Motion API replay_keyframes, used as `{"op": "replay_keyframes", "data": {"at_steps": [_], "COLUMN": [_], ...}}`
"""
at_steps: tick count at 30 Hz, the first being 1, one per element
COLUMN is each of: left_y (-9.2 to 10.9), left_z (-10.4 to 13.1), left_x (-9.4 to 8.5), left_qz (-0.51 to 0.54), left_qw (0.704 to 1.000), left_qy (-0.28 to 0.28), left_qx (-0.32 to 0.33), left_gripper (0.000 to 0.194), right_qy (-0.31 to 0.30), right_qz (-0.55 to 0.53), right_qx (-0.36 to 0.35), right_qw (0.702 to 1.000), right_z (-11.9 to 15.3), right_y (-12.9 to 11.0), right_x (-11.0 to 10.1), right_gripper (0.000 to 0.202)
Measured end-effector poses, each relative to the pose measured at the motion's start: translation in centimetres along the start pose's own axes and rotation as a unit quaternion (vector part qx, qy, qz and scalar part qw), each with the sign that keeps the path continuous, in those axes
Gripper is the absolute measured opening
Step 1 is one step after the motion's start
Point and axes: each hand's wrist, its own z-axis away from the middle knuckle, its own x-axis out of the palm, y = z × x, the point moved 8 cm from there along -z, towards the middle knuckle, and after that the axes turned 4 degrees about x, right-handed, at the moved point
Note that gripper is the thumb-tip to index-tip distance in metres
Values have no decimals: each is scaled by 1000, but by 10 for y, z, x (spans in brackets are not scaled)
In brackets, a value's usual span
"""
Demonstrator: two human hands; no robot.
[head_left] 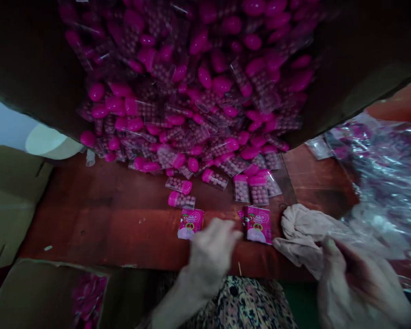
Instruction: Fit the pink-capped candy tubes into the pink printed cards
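My left hand (215,246), smeared by motion, is over the red tabletop between two pink printed packets. One packet (191,225) lies just beyond its wrist side, and the other packet (258,225) lies to the right of its fingers. At the lower right, my right hand (359,285) has its thumb and fingers curled together beside a crumpled pale cloth (303,224). What those fingers hold, if anything, is hidden. Several small clear containers with pink caps and round pale beads, such as this container (259,189), lie beyond the packets.
A big heap of pink-capped containers (192,109) spills from a dark open box (349,59) onto the tabletop (123,219). Shiny clear plastic bags (390,173) are piled at right. A cardboard box (48,292) with pink packets stands lower left; a pale round object (51,141) sits behind.
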Motion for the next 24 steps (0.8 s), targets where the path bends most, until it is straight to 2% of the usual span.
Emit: {"op": "replay_keyframes", "data": {"at_steps": [1, 2, 4, 6, 7, 9, 11, 15, 20, 24], "left_y": [-24, -46, -77, -89, -91, -88, -82, -73, -69, -73], "left_z": [10, 22, 40, 49, 51, 51, 50, 47, 42, 41], "left_x": [-26, -47, -74, -79, -76, -67, -61, -51, -31, -33], "left_qz": [-33, -65, -111, -110, -107, -102, -90, -2, 47, 75], "left_qw": [996, 985, 964, 961, 962, 965, 965, 961, 961, 951], "left_qy": [50, 80, 111, 105, 93, 76, 85, 122, 78, 64], "left_qx": [-68, -137, -214, -232, -232, -231, -233, -246, -262, -292], "left_gripper": [18, 16, 16, 18, 19, 20, 19, 12, 15, 13], "right_qy": [29, 2, -139, -273, -317, -332, -329, -319, -301, -289], "right_qz": [9, -7, -94, -149, -138, -122, -112, -111, -109, -121], "right_qx": [-24, -44, -115, -147, -161, -174, -176, -164, -151, -164], "right_qw": [999, 999, 979, 939, 924, 919, 921, 927, 935, 936], "right_z": [3, 7, 25, 50, 62, 75, 80, 81, 78, 74], "right_y": [-21, -42, -88, -119, -129, -137, -135, -118, -96, -95], "right_x": [1, 13, 55, 98, 116, 135, 141, 133, 121, 118], "right_gripper": [8, 9, 11, 15, 16, 16, 18, 25, 28, 29]}}
